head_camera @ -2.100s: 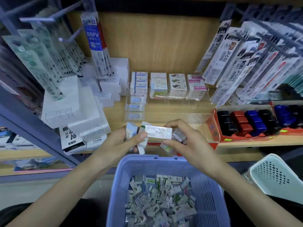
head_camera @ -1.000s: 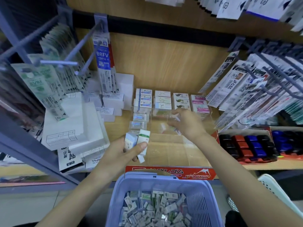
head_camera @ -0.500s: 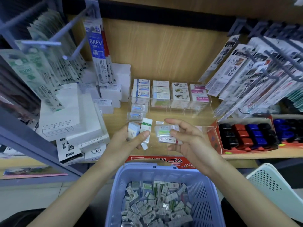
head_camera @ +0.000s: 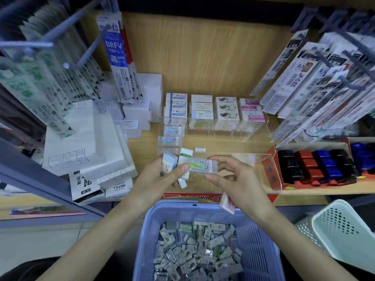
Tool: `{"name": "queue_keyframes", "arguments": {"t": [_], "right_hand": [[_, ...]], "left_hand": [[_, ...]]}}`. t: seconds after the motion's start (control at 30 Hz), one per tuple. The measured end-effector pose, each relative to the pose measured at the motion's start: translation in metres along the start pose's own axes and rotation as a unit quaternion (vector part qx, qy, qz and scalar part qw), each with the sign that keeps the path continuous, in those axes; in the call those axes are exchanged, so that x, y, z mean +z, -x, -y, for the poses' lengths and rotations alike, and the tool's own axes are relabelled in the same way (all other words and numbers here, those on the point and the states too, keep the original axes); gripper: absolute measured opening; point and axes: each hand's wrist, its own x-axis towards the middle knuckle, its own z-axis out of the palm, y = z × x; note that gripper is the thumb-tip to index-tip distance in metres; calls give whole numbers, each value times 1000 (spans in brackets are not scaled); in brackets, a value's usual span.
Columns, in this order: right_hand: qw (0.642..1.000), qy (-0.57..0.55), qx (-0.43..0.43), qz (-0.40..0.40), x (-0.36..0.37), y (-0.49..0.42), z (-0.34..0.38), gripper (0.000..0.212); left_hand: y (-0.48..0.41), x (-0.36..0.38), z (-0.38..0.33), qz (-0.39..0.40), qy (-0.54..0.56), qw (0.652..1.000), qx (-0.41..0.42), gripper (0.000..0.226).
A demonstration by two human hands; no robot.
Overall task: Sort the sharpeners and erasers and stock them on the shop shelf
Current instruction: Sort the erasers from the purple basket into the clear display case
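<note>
1. Lowest in the frame, the periwinkle slotted plastic basket (head_camera: 203, 207) held a heap of loose film-wrapped erasers (head_camera: 194, 252).
2. Just above its rim, the left hand (head_camera: 156, 179) gripped a clutch of small white erasers (head_camera: 185, 157), its fingers curled round them. Its thumb pressed on the left end of the clear-wrapped rectangular eraser with a green label (head_camera: 202, 165).
3. The right hand (head_camera: 235, 179) pinched that eraser's right end between forefinger and thumb, the other fingers loosely spread. A pink-and-white eraser (head_camera: 227, 202) showed beneath its heel; whether it was held or falling could not be told.
4. The green-labelled eraser sat at centre frame, its long axis across the frame, bridging the two hands.
5. Higher in the frame, beyond both hands, the clear acrylic divided tray (head_camera: 251, 136) stood on the pale wooden shelf (head_camera: 142, 149), with stacked boxed erasers (head_camera: 203, 107) at its back. Those lay crosswise too, so the eraser probably needed no turn, only carrying up-frame. The right hand, less laden, looked better placed for that.
</note>
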Motion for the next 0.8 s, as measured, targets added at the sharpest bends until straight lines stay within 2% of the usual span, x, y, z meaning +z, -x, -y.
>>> {"name": "queue_keyframes", "arguments": {"t": [0.1,0.23,0.33,0.4,0.5,0.57,0.67,0.8], "right_hand": [[999,35,1,20,-4,1,3,34],[995,84,-51,11,-2,-4,8,39],[989,127,-77,3,6,-23,13,28],[978,186,-96,-18,14,-45,17,28],[935,333,-114,-50,31,-86,25,33],[902,425,-74,-24,43,-107,33,35],[845,531,-56,22,59,-123,42,33],[777,624,-68,41,71,-132,42,34]], "left_hand": [[0,-1,2,-9,2,1000,1,13],[-2,-2,1,-17,17,1000,8,15],[-4,-12,2,-63,35,997,-6,19],[-5,-24,5,-109,49,993,-23,21],[-1,-39,7,-129,73,988,-34,41],[3,-44,6,-126,72,989,-35,52],[6,-48,8,-119,81,989,-38,55],[6,-50,10,-108,85,990,-33,56]]}}
